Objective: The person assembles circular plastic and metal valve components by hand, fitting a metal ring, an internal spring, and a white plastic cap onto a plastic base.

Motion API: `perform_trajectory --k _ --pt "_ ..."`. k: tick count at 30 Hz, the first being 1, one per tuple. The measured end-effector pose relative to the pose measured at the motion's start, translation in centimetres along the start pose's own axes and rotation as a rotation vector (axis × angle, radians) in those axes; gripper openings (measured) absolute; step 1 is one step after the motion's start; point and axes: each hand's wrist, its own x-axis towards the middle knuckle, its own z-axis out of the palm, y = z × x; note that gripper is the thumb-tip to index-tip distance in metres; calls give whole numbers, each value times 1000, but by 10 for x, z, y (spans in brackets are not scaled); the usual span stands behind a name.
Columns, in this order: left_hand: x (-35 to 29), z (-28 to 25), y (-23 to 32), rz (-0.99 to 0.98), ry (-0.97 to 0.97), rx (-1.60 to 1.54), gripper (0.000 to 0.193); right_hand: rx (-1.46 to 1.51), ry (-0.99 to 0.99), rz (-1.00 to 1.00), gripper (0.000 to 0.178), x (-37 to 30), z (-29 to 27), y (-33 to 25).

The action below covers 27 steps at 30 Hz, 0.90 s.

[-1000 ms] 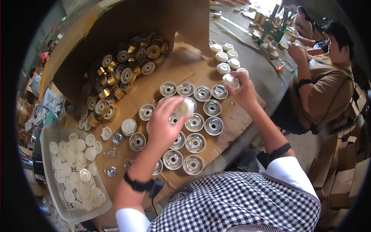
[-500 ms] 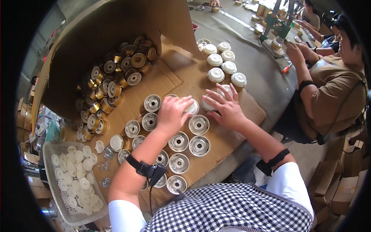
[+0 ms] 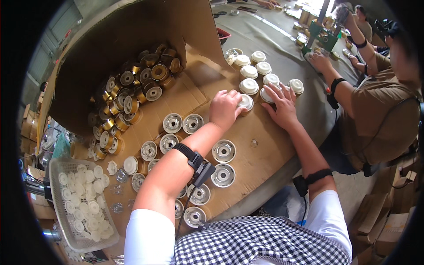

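Note:
My left hand (image 3: 226,108) is closed around the side of a round tin with a white plastic cap (image 3: 246,102), which stands on the cardboard. My right hand (image 3: 282,106) lies with its fingers stretched out against another white-capped tin (image 3: 266,95), partly hidden under them. Just beyond both hands stands a group of similar white-capped tins (image 3: 249,86). Nearer to me and under my left forearm are several uncapped tins (image 3: 224,151), showing silvery tops with a ring and centre hole; my arm covers some of them.
A large cardboard box (image 3: 119,33) on its side holds a heap of gold tins (image 3: 131,104). At lower left sits a white plastic basket (image 3: 115,240) of white caps. A small clear piece (image 3: 254,142) lies on the cardboard. A co-worker (image 3: 375,97) works at a green press (image 3: 324,37) on the right.
Both hands have moved away from me and to the right, taking white-capped tins up against the group. The left hand still grips its tin. The co-worker has raised an arm.

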Motion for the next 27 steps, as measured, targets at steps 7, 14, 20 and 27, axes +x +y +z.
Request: perform_trajectory --k 7,14,20,27 --pt "-9 21 -10 392 174 500 36 -25 75 13 64 2 11 2" --pt "-12 -3 15 158 -18 246 51 -71 -40 -15 71 5 -6 7" --pt "-181 -162 -17 16 411 -186 44 113 240 -67 60 3 -4 -71" --pt "-419 -245 -215 -873 379 412 53 586 -20 -617 35 57 -38 -330"
